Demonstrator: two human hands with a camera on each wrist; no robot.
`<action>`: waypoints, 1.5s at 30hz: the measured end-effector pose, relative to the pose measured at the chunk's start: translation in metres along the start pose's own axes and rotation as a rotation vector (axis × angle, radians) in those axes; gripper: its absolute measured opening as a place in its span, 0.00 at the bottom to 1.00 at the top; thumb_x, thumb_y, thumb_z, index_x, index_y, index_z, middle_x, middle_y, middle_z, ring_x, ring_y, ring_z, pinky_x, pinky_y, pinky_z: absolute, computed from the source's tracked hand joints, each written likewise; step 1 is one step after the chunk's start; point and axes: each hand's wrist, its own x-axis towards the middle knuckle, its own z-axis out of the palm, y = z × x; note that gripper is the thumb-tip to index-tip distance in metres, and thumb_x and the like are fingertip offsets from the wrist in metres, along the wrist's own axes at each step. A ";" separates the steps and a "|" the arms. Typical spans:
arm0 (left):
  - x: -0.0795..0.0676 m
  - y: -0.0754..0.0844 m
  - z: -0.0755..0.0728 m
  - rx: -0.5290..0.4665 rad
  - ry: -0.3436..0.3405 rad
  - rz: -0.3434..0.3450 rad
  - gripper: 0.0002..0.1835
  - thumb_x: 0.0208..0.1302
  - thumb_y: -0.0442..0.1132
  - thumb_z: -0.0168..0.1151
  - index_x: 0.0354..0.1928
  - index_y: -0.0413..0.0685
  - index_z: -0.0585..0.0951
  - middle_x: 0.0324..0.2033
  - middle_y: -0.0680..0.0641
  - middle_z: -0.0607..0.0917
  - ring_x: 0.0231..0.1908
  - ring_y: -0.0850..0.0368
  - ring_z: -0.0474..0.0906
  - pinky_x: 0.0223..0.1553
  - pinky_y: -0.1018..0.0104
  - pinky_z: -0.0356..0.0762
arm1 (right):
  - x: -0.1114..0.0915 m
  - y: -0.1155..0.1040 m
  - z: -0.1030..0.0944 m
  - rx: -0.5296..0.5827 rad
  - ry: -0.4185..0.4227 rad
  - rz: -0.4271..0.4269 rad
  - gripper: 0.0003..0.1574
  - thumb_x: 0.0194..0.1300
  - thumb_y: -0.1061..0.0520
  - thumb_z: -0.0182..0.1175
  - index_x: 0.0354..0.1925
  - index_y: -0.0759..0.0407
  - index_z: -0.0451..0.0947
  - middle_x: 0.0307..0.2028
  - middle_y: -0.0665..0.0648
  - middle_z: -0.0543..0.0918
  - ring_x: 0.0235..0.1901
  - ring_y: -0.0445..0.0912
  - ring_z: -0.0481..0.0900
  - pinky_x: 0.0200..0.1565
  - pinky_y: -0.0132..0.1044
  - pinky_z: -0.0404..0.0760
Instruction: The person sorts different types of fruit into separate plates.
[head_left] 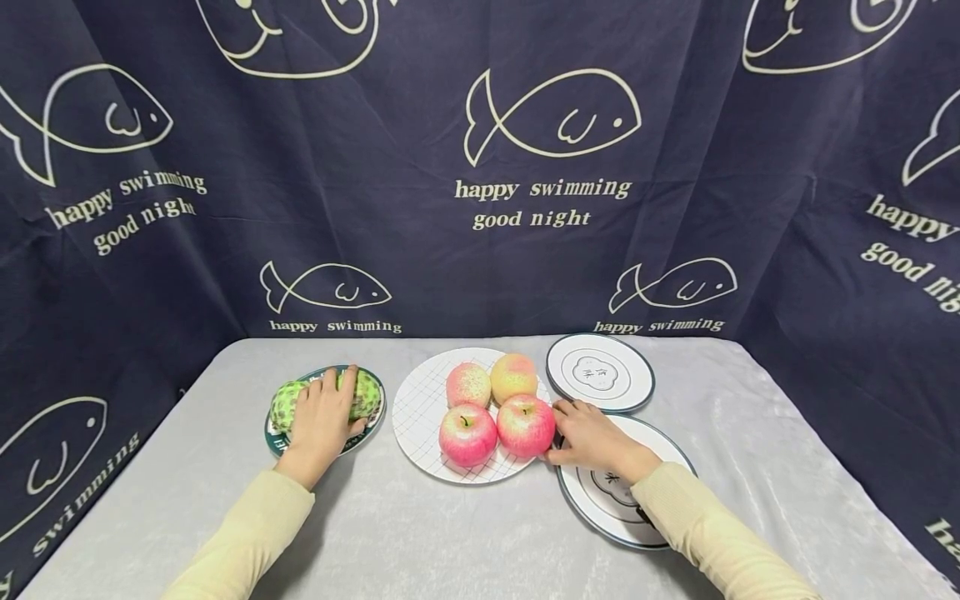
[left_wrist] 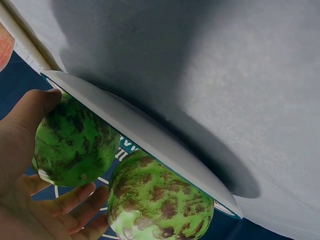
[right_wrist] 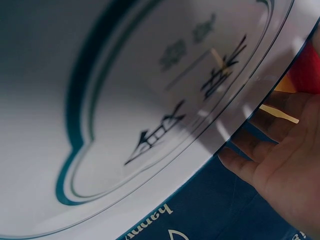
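In the head view my left hand [head_left: 321,417] is over a small green-rimmed plate [head_left: 272,442] bearing two green custard apples. It grips the right-hand custard apple [left_wrist: 75,140], thumb on one side and fingers on the other. The second custard apple [left_wrist: 160,197] lies beside it on the plate. My right hand [head_left: 596,437] holds the right side of a red apple [head_left: 525,425], which sits on a white grid-patterned plate [head_left: 414,417]. Only a sliver of that apple shows in the right wrist view, so the fingertips' contact is partly hidden.
Another red apple [head_left: 467,435] and two peaches, one pinkish [head_left: 468,385] and one yellower [head_left: 514,377], share the grid plate. Two white dark-rimmed plates stand at the right, one farther back [head_left: 633,375] and one nearer [head_left: 600,517], beneath my right forearm. Dark fish-print cloth surrounds the table.
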 end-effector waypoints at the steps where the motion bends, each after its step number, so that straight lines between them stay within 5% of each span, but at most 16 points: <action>1: 0.000 0.000 0.000 0.002 0.001 0.001 0.48 0.38 0.51 0.74 0.61 0.39 0.64 0.47 0.32 0.73 0.42 0.35 0.73 0.41 0.45 0.70 | 0.000 0.000 0.000 0.000 0.000 0.000 0.37 0.47 0.41 0.63 0.49 0.65 0.74 0.47 0.59 0.75 0.47 0.56 0.72 0.54 0.54 0.69; 24: -0.002 0.002 -0.002 0.016 0.043 0.008 0.47 0.40 0.55 0.72 0.61 0.41 0.65 0.49 0.32 0.73 0.45 0.34 0.71 0.43 0.44 0.69 | 0.001 0.001 0.001 -0.002 -0.004 0.004 0.37 0.47 0.40 0.64 0.49 0.63 0.74 0.47 0.58 0.75 0.47 0.55 0.72 0.53 0.52 0.69; 45: -0.003 0.029 -0.012 -0.009 0.136 0.070 0.35 0.51 0.49 0.66 0.59 0.41 0.68 0.49 0.34 0.73 0.47 0.37 0.71 0.47 0.47 0.70 | 0.003 0.000 -0.007 0.006 -0.044 -0.010 0.38 0.46 0.43 0.65 0.49 0.67 0.73 0.47 0.61 0.75 0.47 0.58 0.73 0.52 0.55 0.69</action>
